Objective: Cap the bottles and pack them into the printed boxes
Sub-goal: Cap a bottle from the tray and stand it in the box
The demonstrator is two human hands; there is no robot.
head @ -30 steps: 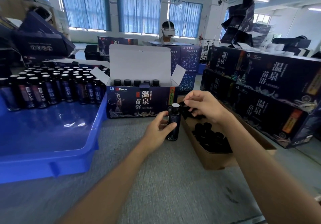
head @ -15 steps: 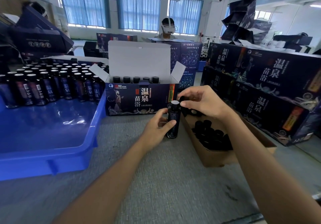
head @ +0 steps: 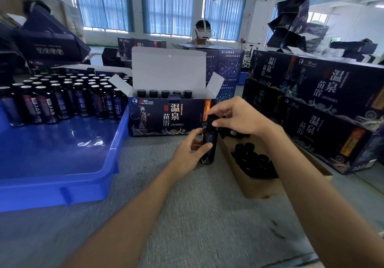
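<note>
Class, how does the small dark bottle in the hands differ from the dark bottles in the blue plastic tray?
The held bottle has a black cap at its top, under the right hand; the tray bottles show bare silvery tops. The left hand grips the held bottle alone; the tray bottles stand untouched in rows. Both are dark, labelled, upright.

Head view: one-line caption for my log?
Left hand grips a small dark labelled bottle upright while the right hand fits a black plastic cap onto its neck.
</note>
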